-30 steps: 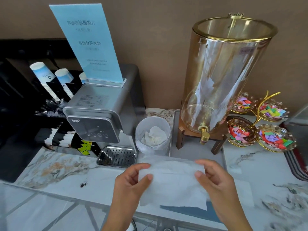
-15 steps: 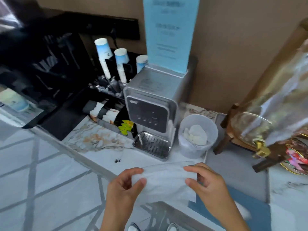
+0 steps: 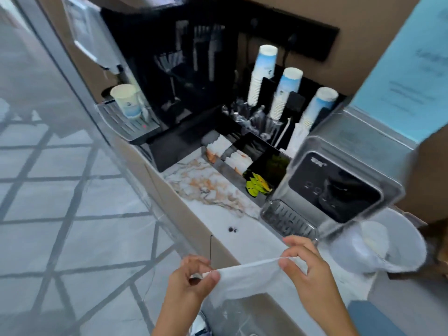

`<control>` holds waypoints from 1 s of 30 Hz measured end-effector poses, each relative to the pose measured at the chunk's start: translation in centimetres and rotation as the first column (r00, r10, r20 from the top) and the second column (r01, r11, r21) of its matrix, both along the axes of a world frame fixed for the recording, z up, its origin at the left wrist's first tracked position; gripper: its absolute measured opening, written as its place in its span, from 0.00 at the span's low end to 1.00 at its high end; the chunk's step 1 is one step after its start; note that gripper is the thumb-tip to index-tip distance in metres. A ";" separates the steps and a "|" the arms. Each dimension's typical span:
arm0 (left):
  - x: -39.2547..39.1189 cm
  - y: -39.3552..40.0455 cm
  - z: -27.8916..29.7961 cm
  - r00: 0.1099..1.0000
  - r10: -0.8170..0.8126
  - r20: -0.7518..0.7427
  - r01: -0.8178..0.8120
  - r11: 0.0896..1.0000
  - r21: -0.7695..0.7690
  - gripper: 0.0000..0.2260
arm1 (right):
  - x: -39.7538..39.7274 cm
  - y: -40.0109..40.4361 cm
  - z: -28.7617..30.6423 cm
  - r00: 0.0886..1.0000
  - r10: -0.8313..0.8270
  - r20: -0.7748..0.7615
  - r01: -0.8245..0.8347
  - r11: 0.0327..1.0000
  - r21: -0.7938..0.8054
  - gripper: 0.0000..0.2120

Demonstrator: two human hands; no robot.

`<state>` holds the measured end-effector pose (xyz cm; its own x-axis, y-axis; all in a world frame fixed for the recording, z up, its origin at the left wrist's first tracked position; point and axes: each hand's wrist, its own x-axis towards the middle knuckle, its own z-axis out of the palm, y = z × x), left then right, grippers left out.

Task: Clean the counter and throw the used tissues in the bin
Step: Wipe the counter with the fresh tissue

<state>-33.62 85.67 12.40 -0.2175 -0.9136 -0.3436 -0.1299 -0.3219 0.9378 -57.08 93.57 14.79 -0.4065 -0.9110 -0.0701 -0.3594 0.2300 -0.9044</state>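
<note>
- Presently, tissue (image 3: 244, 277): hanging stretched over the near counter (image 3: 252, 241) edge, apparently being readied for wiping.
- Left hand (image 3: 191, 284): pinching its left corner, thumb against fingers.
- Right hand (image 3: 308, 270): pinching the right corner likewise.
- Spots (image 3: 232, 229): lying just beyond, likely the target.
- Bin (image 3: 378, 248): standing right, holding used tissues.

My one head camera looks steeply down, tilted. My hands sit near; the counter (image 3: 247, 238) runs far right.
</note>
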 end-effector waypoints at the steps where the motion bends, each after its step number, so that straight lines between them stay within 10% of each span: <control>1: 0.3 -0.3 -0.4 0.999 0.016 -0.048 -0.013 0.998 0.054 0.11 | 0.2 -0.6 -0.1 0.999 0.013 0.029 -0.014 1.000 0.021 0.09; 12: -2.9 -2.4 -10.1 0.901 0.387 -0.195 -0.193 0.761 0.620 0.05 | -1.2 -10.4 -8.2 0.999 0.002 0.047 -0.014 0.971 0.238 0.08; 21: -6.1 -7.0 -13.8 0.849 0.512 0.133 -0.510 0.726 0.461 0.07 | -1.9 -17.6 -13.2 0.916 0.220 -0.336 -0.105 0.938 0.330 0.11; 30: -7.3 -7.7 -15.1 0.837 0.503 0.214 -0.546 0.740 0.393 0.13 | -0.2 -13.9 -16.6 0.626 0.616 -0.478 -0.466 0.787 0.405 0.30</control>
